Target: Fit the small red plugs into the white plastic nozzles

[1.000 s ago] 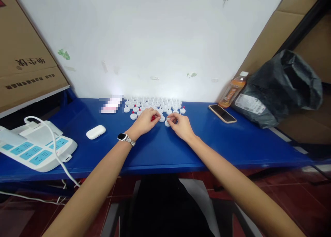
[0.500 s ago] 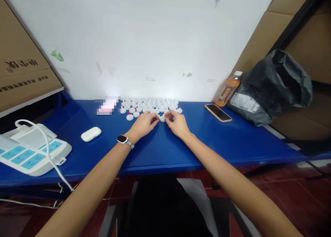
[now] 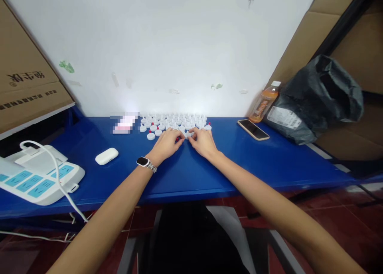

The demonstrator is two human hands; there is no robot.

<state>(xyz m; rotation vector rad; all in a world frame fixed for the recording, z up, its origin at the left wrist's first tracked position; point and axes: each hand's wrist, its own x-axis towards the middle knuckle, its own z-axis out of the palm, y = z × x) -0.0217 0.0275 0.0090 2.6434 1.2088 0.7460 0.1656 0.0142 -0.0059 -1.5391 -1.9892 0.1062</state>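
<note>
The small white caps (image 3: 158, 133) look like smooth plastic, rather matt; the red tips (image 3: 150, 131) on some seem plastic also. The blue table (image 3: 191, 174) has a smooth, slightly glossy surface, the white case (image 3: 107, 156) is of shiny plastic, the dark bag (image 3: 311, 100) of wrinkled, shiny film, the box (image 3: 26, 54) of matt cardboard

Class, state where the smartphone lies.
In the head view, the smartphone lies on the blue table, right of the white caps and just in front of the orange bottle.

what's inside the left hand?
Small red pieces show in the curled left hand, near the thumb. Their number, and anything deeper in the palm, can't be seen: the hand covers it.
</note>
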